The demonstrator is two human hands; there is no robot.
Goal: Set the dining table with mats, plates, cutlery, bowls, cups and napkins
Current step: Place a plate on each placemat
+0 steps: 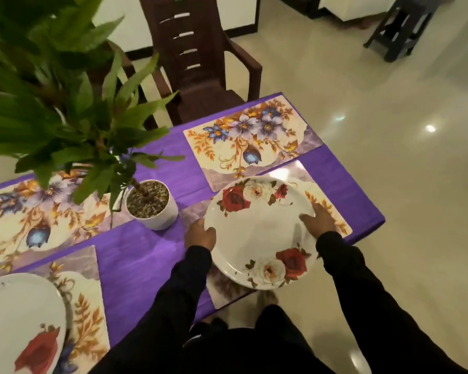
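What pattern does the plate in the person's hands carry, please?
White plate with red and white roses, head view.

Dim indoor light; glare spots on floor [430, 128]; soft blur, wide-angle edge distortion.

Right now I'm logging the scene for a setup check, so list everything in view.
Rose-patterned white plates: 2; one held over near right mat, one on near left mat.
Floral rectangular placemats: 4, cream and lilac; far right one bare.
Purple tablecloth: 1, covering table.
White pot with green plant: 1, table centre.
Brown slatted chair: 1, far side.
Dark stool: 1, top right.
Left hand, right hand: gripping plate's rims, black sleeves.
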